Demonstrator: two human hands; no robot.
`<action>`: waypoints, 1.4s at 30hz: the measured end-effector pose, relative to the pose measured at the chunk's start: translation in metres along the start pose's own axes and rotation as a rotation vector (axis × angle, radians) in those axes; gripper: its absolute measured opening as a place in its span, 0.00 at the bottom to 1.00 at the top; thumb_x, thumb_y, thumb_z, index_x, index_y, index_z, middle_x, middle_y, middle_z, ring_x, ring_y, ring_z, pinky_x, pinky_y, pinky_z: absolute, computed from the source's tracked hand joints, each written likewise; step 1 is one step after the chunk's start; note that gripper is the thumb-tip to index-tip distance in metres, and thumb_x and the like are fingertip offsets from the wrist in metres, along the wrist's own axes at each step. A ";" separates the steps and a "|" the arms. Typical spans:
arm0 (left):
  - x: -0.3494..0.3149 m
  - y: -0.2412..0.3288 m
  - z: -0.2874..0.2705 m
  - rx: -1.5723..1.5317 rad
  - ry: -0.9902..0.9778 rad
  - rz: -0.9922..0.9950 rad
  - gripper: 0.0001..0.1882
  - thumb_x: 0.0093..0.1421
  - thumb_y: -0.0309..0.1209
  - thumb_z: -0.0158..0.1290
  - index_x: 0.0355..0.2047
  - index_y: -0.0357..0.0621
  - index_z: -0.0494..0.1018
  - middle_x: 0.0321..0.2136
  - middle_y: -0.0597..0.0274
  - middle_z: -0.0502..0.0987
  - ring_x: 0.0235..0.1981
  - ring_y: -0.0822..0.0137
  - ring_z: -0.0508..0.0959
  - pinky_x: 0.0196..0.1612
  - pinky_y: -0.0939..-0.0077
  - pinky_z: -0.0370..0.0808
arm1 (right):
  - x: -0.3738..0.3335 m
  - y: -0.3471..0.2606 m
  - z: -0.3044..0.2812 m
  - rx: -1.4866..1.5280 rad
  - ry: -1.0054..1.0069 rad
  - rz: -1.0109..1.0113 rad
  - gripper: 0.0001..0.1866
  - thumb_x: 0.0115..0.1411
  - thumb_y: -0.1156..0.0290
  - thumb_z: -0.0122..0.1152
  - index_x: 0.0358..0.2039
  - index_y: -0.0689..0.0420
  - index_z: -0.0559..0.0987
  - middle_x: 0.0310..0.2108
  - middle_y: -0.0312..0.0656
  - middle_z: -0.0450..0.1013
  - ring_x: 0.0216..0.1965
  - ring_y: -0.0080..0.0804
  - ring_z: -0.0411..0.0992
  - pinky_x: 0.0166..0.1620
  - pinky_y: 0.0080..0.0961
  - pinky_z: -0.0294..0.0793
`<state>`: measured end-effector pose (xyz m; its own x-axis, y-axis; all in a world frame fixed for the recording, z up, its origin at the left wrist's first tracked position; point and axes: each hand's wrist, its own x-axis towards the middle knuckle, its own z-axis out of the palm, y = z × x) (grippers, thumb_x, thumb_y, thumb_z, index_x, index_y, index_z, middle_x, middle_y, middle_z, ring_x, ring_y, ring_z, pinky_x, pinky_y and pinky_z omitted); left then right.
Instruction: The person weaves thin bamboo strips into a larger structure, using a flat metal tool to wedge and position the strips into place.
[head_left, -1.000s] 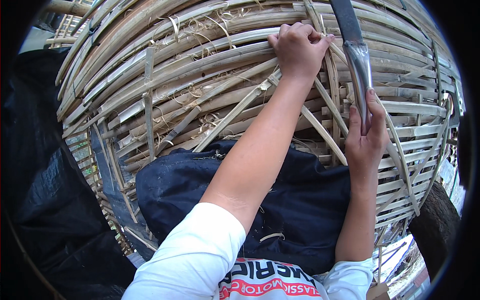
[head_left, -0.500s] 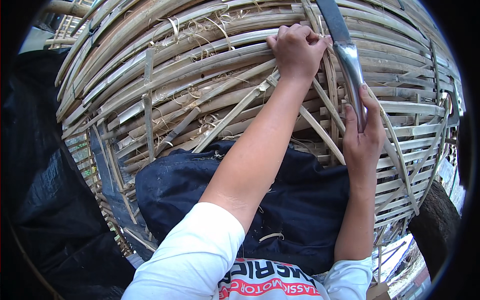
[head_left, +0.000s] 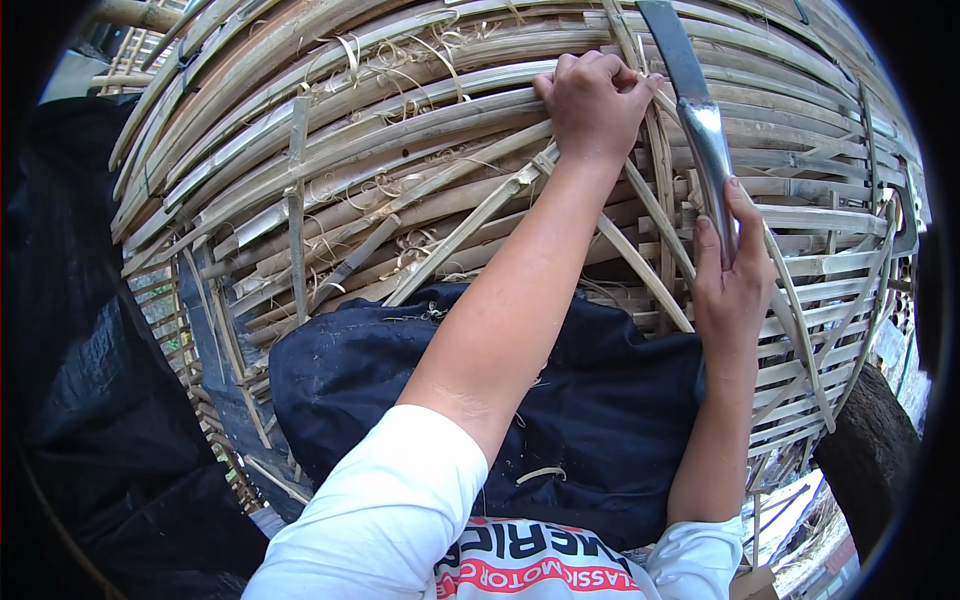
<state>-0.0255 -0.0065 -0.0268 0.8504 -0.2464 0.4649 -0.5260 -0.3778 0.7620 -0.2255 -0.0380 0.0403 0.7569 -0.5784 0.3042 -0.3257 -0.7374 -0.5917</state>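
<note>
My left hand (head_left: pixel 597 105) is closed in a pinch on the upper end of a thin bamboo strip (head_left: pixel 797 310). From there the strip appears to run behind the knife and past my right hand toward the lower right. My right hand (head_left: pixel 735 285) is wrapped round the shiny metal handle of a large knife (head_left: pixel 678 55), with its dark, broad blade pointing up and away. The blade is just right of my left fingertips, apart from them. Part of the handle is hidden in my right palm. A dark cloth (head_left: pixel 600 420) covers my lap.
Split bamboo slats (head_left: pixel 450 110) fill the space ahead, with curled shavings (head_left: pixel 400 75) lying on them. Loose bamboo strips (head_left: pixel 470 230) cross below my hands. Black sheeting (head_left: pixel 100 330) hangs at the left. A dark wooden post (head_left: pixel 870 450) stands at the lower right.
The knife and my right hand have shifted slightly down and to the right, so the blade is farther from my left fingers. My left hand has hardly moved.
</note>
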 end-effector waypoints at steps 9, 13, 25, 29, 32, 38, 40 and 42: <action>0.002 -0.003 0.004 0.027 0.044 0.039 0.12 0.47 0.39 0.69 0.18 0.49 0.79 0.22 0.67 0.80 0.36 0.59 0.77 0.48 0.58 0.64 | 0.005 -0.001 0.004 -0.004 0.033 -0.066 0.22 0.62 0.78 0.60 0.58 0.54 0.74 0.48 0.52 0.77 0.45 0.50 0.79 0.45 0.39 0.77; -0.002 -0.003 0.002 0.083 0.025 -0.004 0.08 0.45 0.35 0.67 0.19 0.48 0.79 0.23 0.66 0.81 0.36 0.59 0.77 0.48 0.59 0.64 | -0.004 -0.010 0.002 -0.022 -0.056 0.022 0.23 0.62 0.76 0.60 0.58 0.51 0.74 0.43 0.52 0.77 0.42 0.53 0.78 0.44 0.41 0.76; 0.003 -0.003 0.005 -0.002 0.048 0.030 0.12 0.46 0.40 0.69 0.19 0.47 0.80 0.24 0.66 0.81 0.36 0.59 0.77 0.50 0.58 0.63 | 0.004 0.013 0.013 -0.073 -0.085 0.090 0.20 0.63 0.75 0.60 0.56 0.52 0.74 0.46 0.52 0.78 0.43 0.54 0.78 0.43 0.43 0.76; 0.000 -0.005 0.004 0.020 0.048 0.029 0.11 0.48 0.41 0.67 0.19 0.50 0.81 0.23 0.67 0.81 0.35 0.60 0.78 0.50 0.59 0.63 | 0.000 0.000 0.011 -0.012 0.052 -0.080 0.20 0.63 0.74 0.61 0.56 0.51 0.74 0.46 0.51 0.78 0.43 0.53 0.78 0.43 0.42 0.76; -0.001 -0.008 0.004 -0.008 0.050 0.032 0.11 0.47 0.40 0.68 0.19 0.49 0.81 0.24 0.68 0.81 0.36 0.60 0.78 0.50 0.58 0.63 | -0.002 0.000 0.011 -0.026 0.021 -0.005 0.21 0.63 0.74 0.61 0.56 0.51 0.74 0.47 0.52 0.78 0.45 0.54 0.78 0.45 0.41 0.76; 0.001 -0.004 0.003 0.015 0.030 0.052 0.13 0.48 0.42 0.68 0.19 0.49 0.80 0.24 0.67 0.81 0.36 0.60 0.77 0.49 0.59 0.63 | 0.000 0.006 0.013 0.017 0.067 -0.052 0.22 0.62 0.75 0.61 0.57 0.52 0.74 0.47 0.51 0.78 0.46 0.53 0.78 0.45 0.40 0.76; 0.003 -0.005 0.005 -0.006 0.034 0.048 0.11 0.48 0.39 0.68 0.19 0.49 0.80 0.24 0.67 0.80 0.37 0.61 0.76 0.49 0.57 0.62 | 0.004 0.002 0.010 -0.107 -0.061 0.024 0.21 0.62 0.75 0.61 0.56 0.52 0.74 0.47 0.51 0.78 0.45 0.52 0.79 0.45 0.40 0.76; -0.003 -0.006 0.001 0.028 0.016 0.032 0.11 0.48 0.39 0.68 0.19 0.49 0.79 0.24 0.67 0.80 0.37 0.61 0.76 0.49 0.57 0.62 | -0.003 0.002 0.011 -0.075 -0.055 0.020 0.21 0.62 0.75 0.61 0.56 0.52 0.74 0.47 0.51 0.78 0.44 0.52 0.79 0.45 0.41 0.76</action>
<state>-0.0250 -0.0045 -0.0339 0.8332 -0.2445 0.4959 -0.5526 -0.3952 0.7337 -0.2225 -0.0342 0.0300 0.7792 -0.5747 0.2502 -0.3811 -0.7513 -0.5388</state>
